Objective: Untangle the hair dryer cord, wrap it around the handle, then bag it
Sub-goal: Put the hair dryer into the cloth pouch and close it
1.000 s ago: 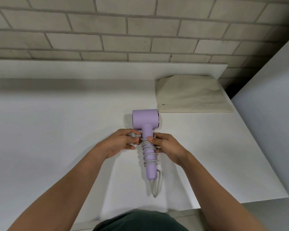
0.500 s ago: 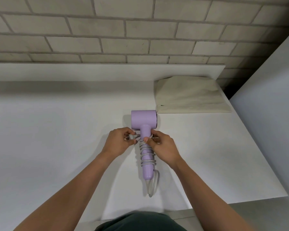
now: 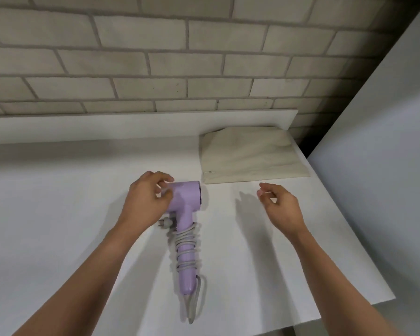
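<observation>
One wall of pale brick (image 3: 155, 57) fills the top of the view, far behind the hair dryer (image 3: 186, 197). Below that wall a white table (image 3: 46, 202) spreads out, and the hair dryer lies flat on it, near the middle. A plain grey-white panel (image 3: 386, 166) stands well to the right of the hair dryer, along the table's right edge. A beige cloth bag (image 3: 252, 156) lies flat on the table behind and to the right of the hair dryer. Its near left corner is just beside the dark end of the dryer's head but apart from it.

The hair dryer is lilac. Its head points right, toward the bag, and its handle (image 3: 187, 280) runs back toward the person. The left hand (image 3: 146, 200) is at the rear of the dryer's head, thumb and curled fingers grasping that end. The right hand (image 3: 280, 209) hovers to the right of the hair dryer, in front of the bag, fingers loosely curled, holding and touching nothing.

A grey cord (image 3: 186, 238) is wound in several loops round the handle, with one long loop reaching past the handle's tip. The plug (image 3: 165, 223) lies on the table just left of the handle's top, below the left hand.
</observation>
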